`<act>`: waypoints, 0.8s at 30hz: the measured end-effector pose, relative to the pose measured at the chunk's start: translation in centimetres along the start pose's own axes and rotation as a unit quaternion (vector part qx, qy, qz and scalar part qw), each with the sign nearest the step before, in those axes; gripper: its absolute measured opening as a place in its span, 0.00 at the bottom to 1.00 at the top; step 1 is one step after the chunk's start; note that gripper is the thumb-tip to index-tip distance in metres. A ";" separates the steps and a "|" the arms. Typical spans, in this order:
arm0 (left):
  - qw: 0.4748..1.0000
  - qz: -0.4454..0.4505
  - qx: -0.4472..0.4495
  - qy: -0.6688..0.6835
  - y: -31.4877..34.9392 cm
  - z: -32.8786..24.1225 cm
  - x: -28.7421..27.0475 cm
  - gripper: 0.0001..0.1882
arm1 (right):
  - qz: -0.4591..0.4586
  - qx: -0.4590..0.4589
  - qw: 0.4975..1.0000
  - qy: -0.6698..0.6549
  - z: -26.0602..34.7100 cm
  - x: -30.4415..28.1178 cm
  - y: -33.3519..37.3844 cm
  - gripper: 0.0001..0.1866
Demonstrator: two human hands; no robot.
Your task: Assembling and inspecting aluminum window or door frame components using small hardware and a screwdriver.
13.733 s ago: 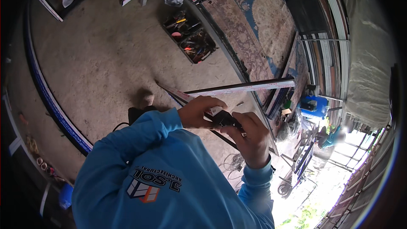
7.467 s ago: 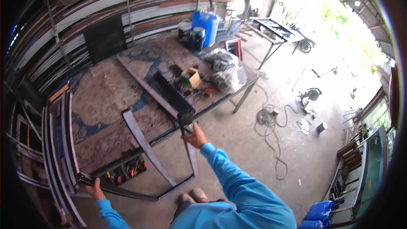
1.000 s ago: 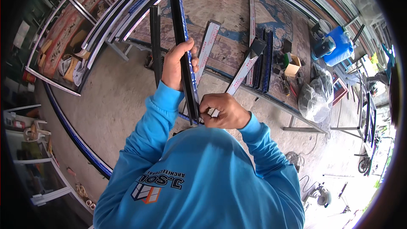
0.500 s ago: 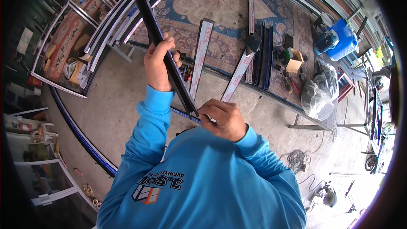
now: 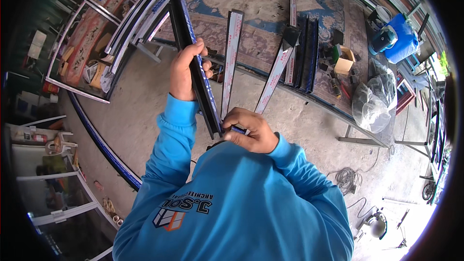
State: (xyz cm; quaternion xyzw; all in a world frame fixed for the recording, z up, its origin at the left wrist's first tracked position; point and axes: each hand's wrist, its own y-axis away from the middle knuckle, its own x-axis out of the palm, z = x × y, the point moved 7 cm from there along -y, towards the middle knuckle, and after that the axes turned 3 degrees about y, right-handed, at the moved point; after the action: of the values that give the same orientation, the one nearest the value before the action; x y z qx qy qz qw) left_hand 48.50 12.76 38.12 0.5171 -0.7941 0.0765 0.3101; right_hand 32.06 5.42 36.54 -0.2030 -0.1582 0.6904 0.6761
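My left hand (image 5: 186, 72) is wrapped around a long black metal profile (image 5: 199, 79) with blue film along one side. The profile slants from the top of the view down toward my chest. At its lower end is my right hand (image 5: 253, 131), thumb and forefinger curled together against the profile's edge. Whatever lies between those fingertips is too small or hidden to make out. A bit of blue-and-dark material shows through the gap in the right hand's fingers. Beyond the hands, two film-covered strips, a left strip (image 5: 233, 53) and a right strip (image 5: 273, 77), jut over the table's near edge.
A carpet-covered table (image 5: 261, 63) stands ahead, bearing dark profiles (image 5: 304, 53), a small open box (image 5: 344, 60), clear plastic bags (image 5: 372, 106) and a blue container (image 5: 400, 38). Frames (image 5: 77, 89) stand at left. A long curved-looking bar (image 5: 99, 140) and cable (image 5: 347, 179) lie on the floor.
The view has shifted slightly, so the surroundings sit a little to the right. My right hand's fingers have opened into a loop at the profile's end. The left hand keeps its grip.
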 end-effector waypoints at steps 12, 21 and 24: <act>0.995 0.062 -0.074 -0.018 1.0 0.9 2.0 0.20 | 0.103 -0.120 0.951 0.268 2.8 -0.2 -2.6 0.07; 0.990 0.094 -0.106 0.011 1.7 0.0 2.1 0.21 | -0.036 0.003 0.999 0.013 -0.3 1.0 -2.5 0.04; 0.986 0.109 -0.121 0.034 3.5 0.5 3.6 0.20 | -0.105 0.095 0.971 -0.193 -2.7 -0.2 -2.2 0.06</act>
State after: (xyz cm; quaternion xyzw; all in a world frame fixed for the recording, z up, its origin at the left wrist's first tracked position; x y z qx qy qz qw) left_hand 44.32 11.36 40.45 0.3829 -0.8383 0.0311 0.3868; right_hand 35.28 5.11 35.27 0.0175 -0.2397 0.6539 0.7174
